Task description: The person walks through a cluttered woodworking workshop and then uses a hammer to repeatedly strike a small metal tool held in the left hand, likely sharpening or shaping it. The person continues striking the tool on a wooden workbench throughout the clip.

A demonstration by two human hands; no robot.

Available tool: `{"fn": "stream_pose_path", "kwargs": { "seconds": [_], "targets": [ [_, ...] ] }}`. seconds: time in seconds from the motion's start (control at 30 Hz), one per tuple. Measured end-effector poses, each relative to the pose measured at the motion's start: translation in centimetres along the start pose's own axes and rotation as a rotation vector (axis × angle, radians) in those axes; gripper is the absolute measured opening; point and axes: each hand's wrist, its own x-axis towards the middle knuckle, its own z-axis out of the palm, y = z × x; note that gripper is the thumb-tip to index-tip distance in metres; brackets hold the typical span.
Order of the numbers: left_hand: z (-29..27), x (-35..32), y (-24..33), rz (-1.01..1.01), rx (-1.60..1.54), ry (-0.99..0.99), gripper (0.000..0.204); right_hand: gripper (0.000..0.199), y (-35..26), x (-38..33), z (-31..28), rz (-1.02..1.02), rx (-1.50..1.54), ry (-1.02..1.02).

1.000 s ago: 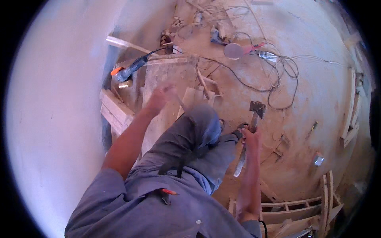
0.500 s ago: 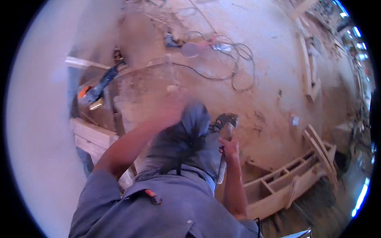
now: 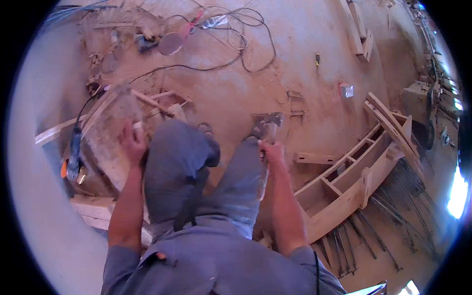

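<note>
Wooden board (image 3: 110, 132) under the left hand (image 3: 132, 142), fingers blurred; right hand (image 3: 270, 150) grips a hammer (image 3: 268, 123) near cables (image 3: 231, 34).

Beside the matt grey cloth trousers (image 3: 196, 172), a rough, dusty board (image 3: 110, 132) is lying pale and unfinished. Right of them, a bare wooden frame (image 3: 354, 182) is showing raw grain; rubbery black cables (image 3: 236, 44) beyond.

One small boxlike package (image 3: 346, 90) lies on the dusty floor, well beyond the right hand (image 3: 272, 151) and off to its right. It looks squarish, pale and shiny, silver-white. Whether it bears a label is too small to tell. No signs or screens show anywhere.
</note>
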Motion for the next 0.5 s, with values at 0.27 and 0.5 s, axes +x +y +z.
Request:
{"fn": "stream_pose_path", "kwargs": {
  "seconds": [0.27,0.5],
  "targets": [
    [-2.4,0.9,3.7,0.055,0.19,-0.079,0.052,0.018,4.6,14.9,-4.4,0.293,0.311,0.125],
    [-2.5,0.3,3.5,-0.044,0.103,-0.108,0.053,0.019,8.1,24.5,-4.9,0.343,0.29,0.431]
  ]
}}
